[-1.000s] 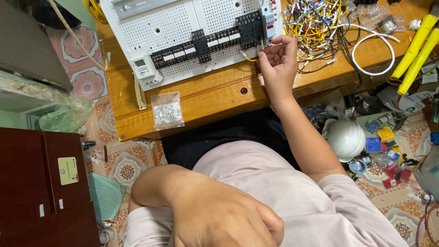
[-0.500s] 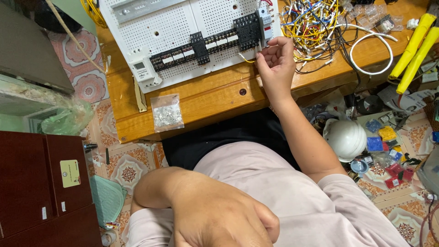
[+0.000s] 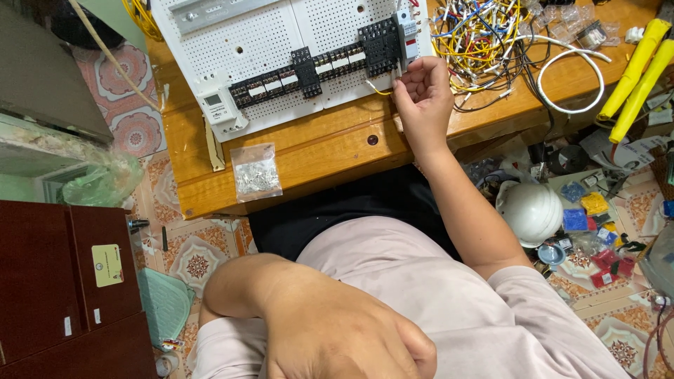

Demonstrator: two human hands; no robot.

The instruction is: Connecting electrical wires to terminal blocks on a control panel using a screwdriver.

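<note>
My right hand (image 3: 421,98) reaches up to a white perforated panel (image 3: 281,42) lying on the wooden table (image 3: 316,154). Its fingertips pinch a thin yellow wire (image 3: 379,90) just below the right end of a row of black terminal blocks (image 3: 316,67), next to a grey-white breaker module (image 3: 406,31). My left hand (image 3: 337,337) is curled into a fist close under the camera, above my lap, and nothing shows in it. A small white timer module (image 3: 217,105) sits at the row's left end.
A tangle of coloured wires (image 3: 484,35) and a white cable loop (image 3: 569,77) lie right of the panel, beside yellow tool handles (image 3: 639,70). A clear bag of small parts (image 3: 256,172) rests near the table's front edge. On the floor are a white helmet (image 3: 530,210) and coloured bags; a dark red cabinet (image 3: 63,281) stands at the left.
My right hand stays at the right end of the terminal row, its fingers shifting only slightly on the wire. My left fist has not moved.
</note>
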